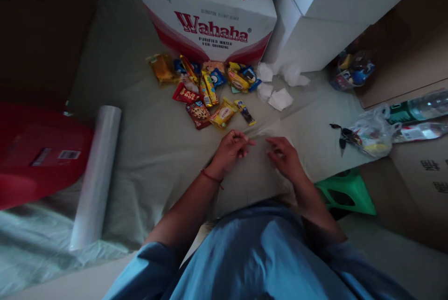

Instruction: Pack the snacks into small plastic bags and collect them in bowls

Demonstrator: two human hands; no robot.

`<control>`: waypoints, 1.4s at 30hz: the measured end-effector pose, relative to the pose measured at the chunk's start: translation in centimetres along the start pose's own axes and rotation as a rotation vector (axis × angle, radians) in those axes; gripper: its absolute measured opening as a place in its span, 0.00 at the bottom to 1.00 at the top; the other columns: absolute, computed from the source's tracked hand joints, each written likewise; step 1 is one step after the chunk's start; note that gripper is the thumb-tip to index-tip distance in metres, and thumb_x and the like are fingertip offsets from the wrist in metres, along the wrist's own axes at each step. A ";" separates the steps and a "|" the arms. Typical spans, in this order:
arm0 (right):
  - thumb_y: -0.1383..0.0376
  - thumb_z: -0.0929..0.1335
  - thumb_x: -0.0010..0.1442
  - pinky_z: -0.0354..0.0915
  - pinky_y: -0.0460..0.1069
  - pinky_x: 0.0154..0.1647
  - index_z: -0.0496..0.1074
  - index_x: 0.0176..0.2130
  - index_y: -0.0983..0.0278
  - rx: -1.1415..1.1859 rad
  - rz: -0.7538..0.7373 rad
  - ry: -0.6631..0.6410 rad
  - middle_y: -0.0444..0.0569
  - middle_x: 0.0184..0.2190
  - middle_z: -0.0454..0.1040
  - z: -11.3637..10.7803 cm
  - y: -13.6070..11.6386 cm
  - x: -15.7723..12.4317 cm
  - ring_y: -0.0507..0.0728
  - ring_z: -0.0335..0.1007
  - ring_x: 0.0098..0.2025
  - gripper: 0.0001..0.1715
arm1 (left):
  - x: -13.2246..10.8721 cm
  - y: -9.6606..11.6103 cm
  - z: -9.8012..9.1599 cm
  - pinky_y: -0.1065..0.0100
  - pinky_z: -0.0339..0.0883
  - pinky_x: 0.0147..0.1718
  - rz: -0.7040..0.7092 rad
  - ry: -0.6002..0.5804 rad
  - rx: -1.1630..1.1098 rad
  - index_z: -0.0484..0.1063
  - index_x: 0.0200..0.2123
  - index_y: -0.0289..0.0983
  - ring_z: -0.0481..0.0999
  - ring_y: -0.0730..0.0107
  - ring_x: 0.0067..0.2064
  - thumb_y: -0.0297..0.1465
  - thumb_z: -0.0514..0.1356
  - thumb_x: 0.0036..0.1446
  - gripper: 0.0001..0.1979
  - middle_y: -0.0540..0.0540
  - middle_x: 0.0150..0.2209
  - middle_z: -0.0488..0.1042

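My left hand [231,147] and my right hand [284,155] are close together over the pale sheet, both pinching a thin clear plastic bag [262,137] that stretches between them. A red thread circles my left wrist. Just beyond my hands lies a pile of snack packets [210,90] in yellow, red and blue wrappers. The nearest of them is a small dark packet [245,112] by my left fingers.
A Wahaha water carton [213,15] and white boxes [315,15] stand behind the snacks, with crumpled white tissues [280,99]. A roll of clear film [96,174] and a red object [38,155] lie left. Scissors [341,134], plastic bags, bottles [420,106] and a green stool [345,190] are right.
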State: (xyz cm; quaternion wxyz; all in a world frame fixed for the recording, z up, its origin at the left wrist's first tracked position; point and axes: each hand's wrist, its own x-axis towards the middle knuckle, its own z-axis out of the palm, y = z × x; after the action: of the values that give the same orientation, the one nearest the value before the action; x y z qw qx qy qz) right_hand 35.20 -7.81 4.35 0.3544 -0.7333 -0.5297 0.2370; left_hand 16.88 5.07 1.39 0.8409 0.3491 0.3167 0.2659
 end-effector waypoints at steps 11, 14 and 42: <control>0.62 0.66 0.66 0.71 0.55 0.49 0.78 0.52 0.55 -0.021 -0.077 -0.139 0.51 0.44 0.77 2.2 1.6 -0.1 0.58 0.74 0.44 0.17 | 1.7 -1.2 0.5 0.73 0.50 0.18 -0.032 0.261 0.247 0.71 0.44 0.37 0.62 0.78 0.17 0.35 0.68 0.54 0.16 0.55 0.23 0.70; 0.61 0.66 0.67 0.70 0.55 0.49 0.78 0.52 0.56 0.027 -0.089 -0.143 0.51 0.43 0.78 1.8 2.0 -0.8 0.58 0.75 0.44 0.17 | 2.6 -1.5 0.7 0.72 0.53 0.22 -0.011 0.321 0.339 0.75 0.35 0.37 0.65 0.75 0.21 0.33 0.68 0.53 0.09 0.53 0.22 0.69; 0.46 0.70 0.64 0.71 0.54 0.51 0.77 0.39 0.56 0.554 0.151 0.125 0.47 0.36 0.77 2.7 -1.6 -0.9 0.58 0.75 0.42 0.18 | -4.5 -0.3 4.8 0.68 0.68 0.40 0.234 0.231 0.383 0.76 0.31 0.39 0.76 0.68 0.37 0.41 0.65 0.57 0.11 0.48 0.32 0.78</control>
State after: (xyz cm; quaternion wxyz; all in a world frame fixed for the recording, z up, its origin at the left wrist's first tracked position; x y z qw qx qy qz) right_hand 32.00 -7.64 3.87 0.5544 -0.6589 -0.3660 0.3528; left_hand 17.47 -0.08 5.41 0.6811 0.5038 0.4126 0.3347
